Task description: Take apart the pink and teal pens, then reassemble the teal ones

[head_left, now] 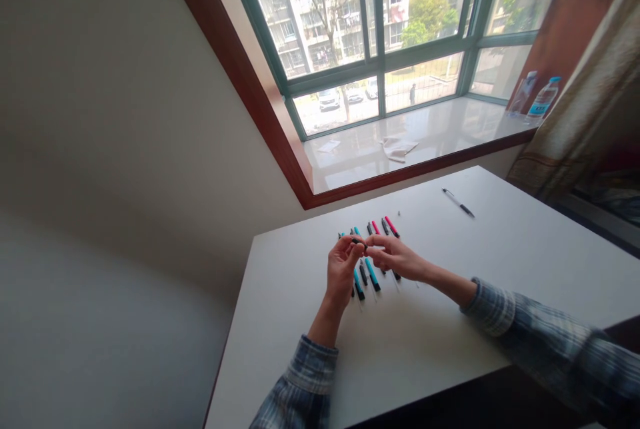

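My left hand pinches a small black pen part between thumb and fingers above the white table. From the right, my right hand closes its fingertips on the near end of the same part. Under and around both hands lie rows of pen pieces: turquoise and black barrels, dark clip pieces and pink and black barrels. Thin clear refills or tubes lie among them, partly hidden by my hands.
A whole white and black pen lies toward the table's far right. A tiny grey piece sits beyond the rows. Past the white table is a window sill with a crumpled cloth or paper and a plastic bottle.
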Motion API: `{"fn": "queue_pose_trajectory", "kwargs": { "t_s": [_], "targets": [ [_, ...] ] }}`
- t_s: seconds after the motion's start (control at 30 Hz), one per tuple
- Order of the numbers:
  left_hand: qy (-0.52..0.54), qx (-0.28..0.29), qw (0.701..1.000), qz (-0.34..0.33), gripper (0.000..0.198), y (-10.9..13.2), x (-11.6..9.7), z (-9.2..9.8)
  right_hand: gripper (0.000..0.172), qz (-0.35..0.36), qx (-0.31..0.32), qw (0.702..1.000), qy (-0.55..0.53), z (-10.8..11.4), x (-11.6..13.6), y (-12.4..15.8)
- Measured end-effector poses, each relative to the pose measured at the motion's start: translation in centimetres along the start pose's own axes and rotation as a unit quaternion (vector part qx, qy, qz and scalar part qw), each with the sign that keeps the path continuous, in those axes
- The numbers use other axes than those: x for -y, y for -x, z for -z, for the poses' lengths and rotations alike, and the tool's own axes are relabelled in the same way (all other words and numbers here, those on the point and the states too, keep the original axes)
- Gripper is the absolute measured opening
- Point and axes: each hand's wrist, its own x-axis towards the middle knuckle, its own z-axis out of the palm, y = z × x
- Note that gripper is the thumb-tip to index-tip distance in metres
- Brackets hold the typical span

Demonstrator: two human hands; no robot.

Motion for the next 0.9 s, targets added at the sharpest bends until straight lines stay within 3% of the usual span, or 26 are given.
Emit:
{"fn": "queue_pose_trajectory", "kwargs": {
  "t_s": [0.13, 0.33, 0.47, 0.63, 0.9],
  "targets": [
    [0.005, -0.025, 1.000, 0.001, 0.036, 0.12, 0.05, -0.07, 0.054, 0.002, 0.003, 1.000, 0.007, -0.09, -0.10, -0.01],
    [-0.019, -0.051, 0.999, 0.005, 0.035, 0.20, -0.03, -0.52, 0.047, 0.017, -0.079, 0.996, 0.032, -0.20, -0.44, 0.00],
    [-0.031, -0.043, 0.999, 0.004, 0.034, 0.20, -0.03, -0.66, 0.046, 0.006, -0.058, 0.997, 0.050, -0.26, -0.35, -0.01],
    [-0.030, -0.072, 0.997, -0.010, 0.033, 0.14, 0.19, -0.40, 0.047, -0.002, -0.013, 1.000, 0.015, -0.20, -0.41, -0.08],
    [-0.010, -0.081, 0.997, -0.014, 0.028, 0.22, 0.69, -0.45, 0.042, 0.009, -0.074, 0.997, 0.014, -0.62, -0.33, -0.03]
  ]
}}
